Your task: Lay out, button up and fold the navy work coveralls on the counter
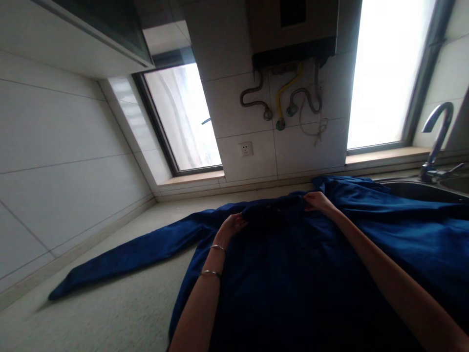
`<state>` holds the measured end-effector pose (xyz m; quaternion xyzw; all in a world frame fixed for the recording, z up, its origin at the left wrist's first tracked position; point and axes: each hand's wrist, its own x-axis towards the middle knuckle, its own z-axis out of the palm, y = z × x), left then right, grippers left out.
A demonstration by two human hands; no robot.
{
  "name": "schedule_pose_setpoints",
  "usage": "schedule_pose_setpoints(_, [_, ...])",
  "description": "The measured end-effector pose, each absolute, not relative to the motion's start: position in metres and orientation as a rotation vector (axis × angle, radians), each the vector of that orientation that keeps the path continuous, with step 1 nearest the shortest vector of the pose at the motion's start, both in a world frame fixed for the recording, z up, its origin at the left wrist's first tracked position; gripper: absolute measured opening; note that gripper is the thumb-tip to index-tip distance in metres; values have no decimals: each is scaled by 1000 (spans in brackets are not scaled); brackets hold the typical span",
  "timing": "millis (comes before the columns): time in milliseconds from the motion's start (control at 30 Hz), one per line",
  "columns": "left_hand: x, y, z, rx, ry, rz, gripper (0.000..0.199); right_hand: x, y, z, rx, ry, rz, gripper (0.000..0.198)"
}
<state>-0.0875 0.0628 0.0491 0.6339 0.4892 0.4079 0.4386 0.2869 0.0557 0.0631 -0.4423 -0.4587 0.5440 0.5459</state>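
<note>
A dark blue long-sleeved garment [271,264], which looks like a jacket or shirt, is spread over the countertop. One of its sleeves [135,249] stretches out to the left. At the left side of the collar, my left hand [233,226] pinches the cloth; two bracelets circle that wrist. My right hand [317,201] grips the collar's other side with bent fingers. Between the hands the collar area is dark, and its details are hard to make out. More blue cloth [399,230] lies to the right, reaching toward the sink; whether it is the same garment I cannot tell.
The pale countertop [110,313] runs along a tiled wall. At the right are a sink [406,189] and a curved faucet [437,137]. A water heater [293,29] with pipes hangs above, over a wall socket [245,148]. A cabinet [91,39] juts out at upper left.
</note>
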Motion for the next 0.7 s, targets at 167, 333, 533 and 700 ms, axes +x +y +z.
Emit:
schedule_pose_setpoints(167, [-87,66,44,1340,1134,987,18,279,58,61,-1051,-1067,1255,12])
schedule_pose_setpoints(333, [-89,72,38,1106,1020,989,22,267,55,66,-768,-855,1432,15])
schedule_pose_setpoints(533, [-86,68,38,1088,1020,949,19,255,49,66,-520,-649,1516,23])
schedule_pose_setpoints(700, [-86,64,40,1049,990,886,20,256,44,68,-452,-590,1497,19])
